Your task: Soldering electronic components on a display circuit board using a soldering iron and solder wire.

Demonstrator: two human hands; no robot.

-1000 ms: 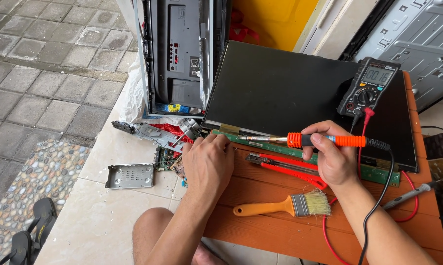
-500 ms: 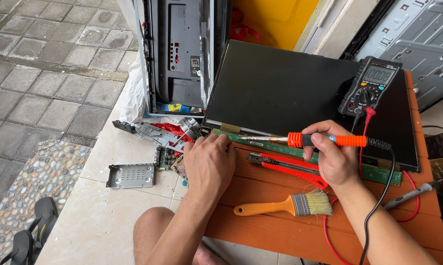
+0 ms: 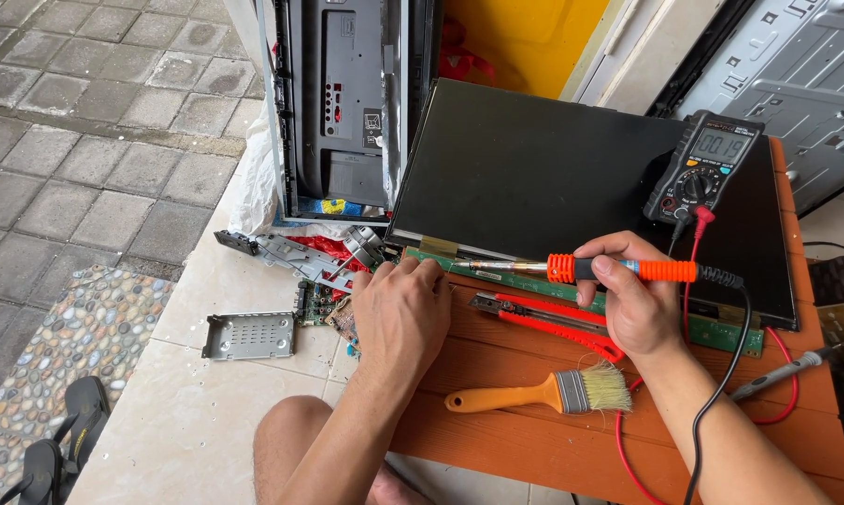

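A big black panel (image 3: 572, 178) is lying across the far half of the orange wooden counter (image 3: 525, 440), with a narrow green circuit strip (image 3: 721, 332) running along its near edge. A multimeter (image 3: 707, 168) is sitting on the panel near the counter's far right corner. The right hand (image 3: 632, 304) is wrapping its grip closed around the orange-handled soldering iron (image 3: 618, 270), holding it level over the strip, with the tip pointing toward the left hand. The left hand (image 3: 401, 313) is resting palm down at the counter's left edge, its grip curled loosely with fingertips touching the strip's left end (what lies beneath the palm is hidden). A red cutter (image 3: 553, 318) is lying between the hands, and a paintbrush (image 3: 534, 393) is resting nearer the front edge.
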